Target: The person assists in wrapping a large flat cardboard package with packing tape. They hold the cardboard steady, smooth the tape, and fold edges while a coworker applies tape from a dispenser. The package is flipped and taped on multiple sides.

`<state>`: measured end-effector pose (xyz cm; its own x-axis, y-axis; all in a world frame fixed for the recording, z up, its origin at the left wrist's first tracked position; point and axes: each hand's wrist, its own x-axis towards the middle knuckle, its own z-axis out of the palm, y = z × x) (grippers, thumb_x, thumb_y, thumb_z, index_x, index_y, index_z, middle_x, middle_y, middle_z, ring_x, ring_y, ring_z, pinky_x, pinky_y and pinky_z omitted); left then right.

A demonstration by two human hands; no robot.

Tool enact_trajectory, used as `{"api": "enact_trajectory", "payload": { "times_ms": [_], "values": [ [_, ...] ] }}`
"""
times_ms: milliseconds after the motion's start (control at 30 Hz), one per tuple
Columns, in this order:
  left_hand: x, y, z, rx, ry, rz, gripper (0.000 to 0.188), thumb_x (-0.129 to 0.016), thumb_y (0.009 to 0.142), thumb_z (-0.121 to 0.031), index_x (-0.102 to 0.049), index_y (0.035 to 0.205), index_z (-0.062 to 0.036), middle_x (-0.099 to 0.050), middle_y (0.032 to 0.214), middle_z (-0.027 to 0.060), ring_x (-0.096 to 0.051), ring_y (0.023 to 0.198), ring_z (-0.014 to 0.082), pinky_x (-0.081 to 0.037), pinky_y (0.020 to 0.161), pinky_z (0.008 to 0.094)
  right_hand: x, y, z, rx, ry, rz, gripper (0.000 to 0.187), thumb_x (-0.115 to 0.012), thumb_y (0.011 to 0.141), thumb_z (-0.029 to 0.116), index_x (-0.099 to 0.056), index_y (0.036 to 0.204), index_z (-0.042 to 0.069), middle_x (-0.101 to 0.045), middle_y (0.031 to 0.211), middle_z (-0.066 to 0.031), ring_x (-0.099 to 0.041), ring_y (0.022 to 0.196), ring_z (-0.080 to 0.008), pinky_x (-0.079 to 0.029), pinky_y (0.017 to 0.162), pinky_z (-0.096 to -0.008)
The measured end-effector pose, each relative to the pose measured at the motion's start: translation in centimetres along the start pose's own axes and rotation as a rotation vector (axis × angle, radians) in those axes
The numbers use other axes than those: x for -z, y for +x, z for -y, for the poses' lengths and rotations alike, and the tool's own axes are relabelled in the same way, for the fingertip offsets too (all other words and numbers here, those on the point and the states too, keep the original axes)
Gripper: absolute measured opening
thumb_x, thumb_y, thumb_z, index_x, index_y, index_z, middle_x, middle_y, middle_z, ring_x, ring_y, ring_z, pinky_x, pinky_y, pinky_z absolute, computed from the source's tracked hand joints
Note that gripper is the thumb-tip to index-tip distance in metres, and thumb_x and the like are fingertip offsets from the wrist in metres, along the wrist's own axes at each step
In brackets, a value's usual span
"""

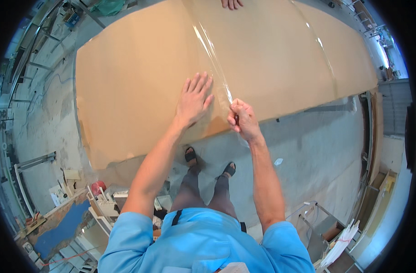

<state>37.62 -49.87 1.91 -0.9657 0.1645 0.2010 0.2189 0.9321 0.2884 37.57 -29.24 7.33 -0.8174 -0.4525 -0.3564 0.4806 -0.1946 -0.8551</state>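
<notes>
A large sheet of brown cardboard (139,68) lies in front of me like a tabletop. Across it, from the far edge toward me, runs a strip of clear packing tape (211,53), shiny and pulled into a narrow band near my side. My right hand (245,119) is closed round the tape's near end, close to the cardboard's near edge. Flat on the cardboard just left of the strip rests my left hand (194,100), fingers stretched out. A second tape strip (321,44) crosses the cardboard farther right.
Another person's hand (232,4) touches the cardboard's far edge. Wood offcuts and a red round object (98,187) lie at lower left. A metal-framed cart (322,227) stands at lower right. A small white scrap (278,161) lies on the concrete floor (303,154).
</notes>
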Motion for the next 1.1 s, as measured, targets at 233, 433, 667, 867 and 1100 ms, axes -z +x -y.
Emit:
{"api": "enact_trajectory", "payload": {
  "times_ms": [233, 433, 667, 867, 1100],
  "values": [
    [-0.8, -0.2, 0.5, 0.001, 0.000, 0.016, 0.058, -0.047, 0.102, -0.036, -0.038, 0.153, -0.0100, -0.035, 0.160, 0.0112, -0.028, 0.150, 0.0294, -0.017, 0.124, 0.0456, 3.3, -8.6, -8.3, -0.037, 0.287, 0.062, 0.023, -0.049, 0.103, 0.019, -0.047, 0.082, 0.009, -0.055, 0.059, -0.0041, -0.041, 0.040, -0.0061, -0.032, 0.036, -0.0214],
    [0.0, 0.1, 0.0, 0.070, -0.151, 0.007, 0.063, -0.048, 0.101, -0.037, -0.034, 0.155, -0.0079, -0.029, 0.163, 0.0102, -0.023, 0.152, 0.0301, -0.013, 0.124, 0.0459, 5.9, -14.2, -14.4, -0.147, 0.226, -0.008, 0.023, -0.047, 0.104, 0.017, -0.047, 0.083, 0.007, -0.056, 0.060, -0.0043, -0.044, 0.041, -0.0070, -0.034, 0.039, -0.0219],
    [1.9, 0.3, -1.3, -0.162, 0.175, 0.227, 0.075, -0.055, 0.094, -0.050, -0.035, 0.156, -0.0141, -0.026, 0.165, 0.0096, -0.016, 0.153, 0.0340, -0.008, 0.123, 0.0565, 6.1, -5.2, -22.4, 0.014, 0.041, -0.221, 0.020, -0.050, 0.104, 0.017, -0.051, 0.092, 0.002, -0.059, 0.070, -0.0048, -0.053, 0.053, -0.0105, -0.047, 0.052, -0.0285],
    [2.1, 0.7, -1.3, -0.132, 0.163, 0.295, 0.077, -0.057, 0.092, -0.055, -0.036, 0.156, -0.0171, -0.026, 0.165, 0.0091, -0.018, 0.153, 0.0339, -0.008, 0.122, 0.0571, 5.0, 3.8, -24.9, 0.403, -0.325, -0.338, 0.024, -0.056, 0.103, 0.025, -0.056, 0.101, 0.001, -0.062, 0.078, -0.0059, -0.059, 0.062, -0.0137, -0.053, 0.058, -0.0337],
    [2.8, 0.7, -1.6, -0.104, 0.115, 0.306, 0.086, -0.055, 0.091, -0.059, -0.029, 0.157, -0.0100, -0.027, 0.164, 0.0098, -0.019, 0.153, 0.0337, -0.010, 0.122, 0.0587, 3.5, 6.9, -25.2, 0.328, -0.254, -0.347, 0.025, -0.057, 0.102, 0.027, -0.058, 0.105, 0.002, -0.065, 0.082, -0.0063, -0.063, 0.066, -0.0147, -0.054, 0.059, -0.0327]
  ]
}}
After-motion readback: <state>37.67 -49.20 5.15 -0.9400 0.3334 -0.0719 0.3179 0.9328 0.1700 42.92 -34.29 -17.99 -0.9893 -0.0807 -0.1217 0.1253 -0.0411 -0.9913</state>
